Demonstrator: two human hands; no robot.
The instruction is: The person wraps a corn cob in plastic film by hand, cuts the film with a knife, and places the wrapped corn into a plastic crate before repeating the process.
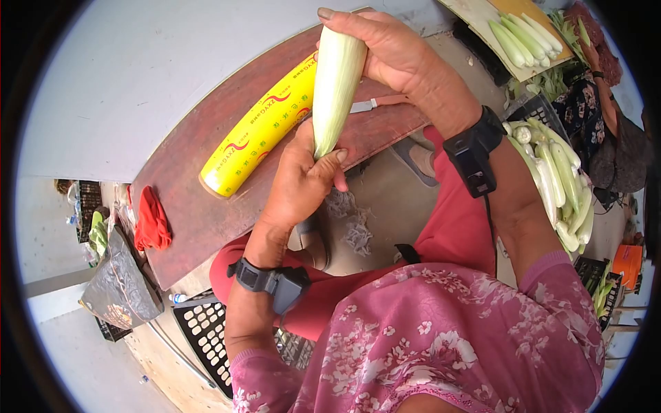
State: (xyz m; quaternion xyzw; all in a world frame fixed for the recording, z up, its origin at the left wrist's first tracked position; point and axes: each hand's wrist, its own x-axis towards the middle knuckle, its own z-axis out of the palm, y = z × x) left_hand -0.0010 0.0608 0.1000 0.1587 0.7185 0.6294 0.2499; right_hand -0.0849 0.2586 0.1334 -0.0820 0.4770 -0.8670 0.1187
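A corn ear in a smooth pale green husk (337, 82) is held at a slant over the table's edge. My right hand (389, 51) grips its thick upper end, thumb laid across the top. Around the narrow lower end, the fingers and thumb of my left hand (303, 179) are wrapped. Just left of the ear, a yellow roll with red and green print (255, 131) lies on the reddish-brown table (186, 165). Partly hidden behind the ear, a knife (365, 106) rests on the tabletop.
Husked-leaf corn ears (564, 179) are heaped at the right, with more on a board (527, 38) at the upper right. Another person (599, 103) is beyond. A red cloth (151, 220) lies at the table's left end. A black crate (206, 337) stands below.
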